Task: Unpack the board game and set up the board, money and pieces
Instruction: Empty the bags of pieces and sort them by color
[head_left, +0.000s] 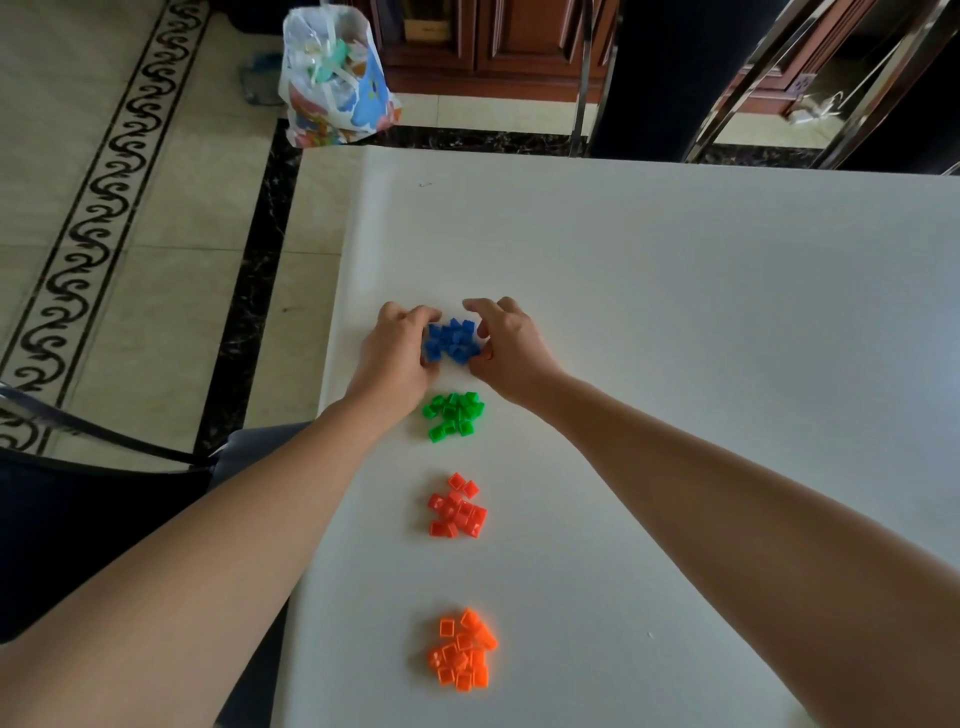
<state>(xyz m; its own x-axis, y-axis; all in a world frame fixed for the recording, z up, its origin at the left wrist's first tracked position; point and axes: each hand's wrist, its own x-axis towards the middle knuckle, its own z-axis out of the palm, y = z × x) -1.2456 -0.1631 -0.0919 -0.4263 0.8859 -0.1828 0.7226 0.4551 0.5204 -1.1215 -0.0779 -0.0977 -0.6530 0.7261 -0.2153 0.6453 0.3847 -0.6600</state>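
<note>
Between your hands: blue pile (452, 340) | left hand (397, 358), right hand (511, 353) curl round it | green pile (457, 413), red pile (457, 506), orange pile (462, 649) nearer you

White table (701, 312): blue pile (452, 343), green pile (454, 415), red pile (457, 506), orange pile (462, 649), in line.

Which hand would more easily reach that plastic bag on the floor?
Probably the left hand: the bag stands beyond the far left corner of the table, on that hand's side. The right hand would have to cross over the blue pieces.
</note>
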